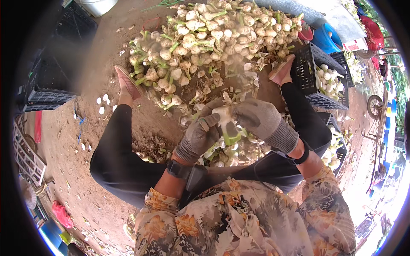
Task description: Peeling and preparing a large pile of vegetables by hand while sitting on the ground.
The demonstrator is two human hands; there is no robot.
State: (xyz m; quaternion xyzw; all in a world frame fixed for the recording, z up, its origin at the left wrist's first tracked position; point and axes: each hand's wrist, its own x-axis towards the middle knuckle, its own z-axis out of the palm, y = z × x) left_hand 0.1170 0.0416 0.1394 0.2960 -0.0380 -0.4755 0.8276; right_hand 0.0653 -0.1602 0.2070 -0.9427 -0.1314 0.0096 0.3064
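Both my hands wear grey knit work gloves and meet over the ground between my legs. My left hand (205, 128) grips a garlic bulb (224, 113) from its left side, with a short green stalk (232, 139) pointing down towards me. On the bulb's right side the fingers of my right hand (256, 116) pinch its papery outer skin (228, 98). The right fingertips are partly hidden behind the glove. Beyond my hands lies a large heap of garlic bulbs (205, 41) with trimmed stalks. Peeled skins and stalk pieces (224, 153) lie beneath my hands.
A black plastic crate (304, 68) holding cleaned white bulbs (330, 81) stands at the right, with another crate (341, 153) of bulbs nearer me. Stacked black crates (54, 83) are at the left. A blue bucket (326, 38) and a white bucket (97, 6) stand farther off.
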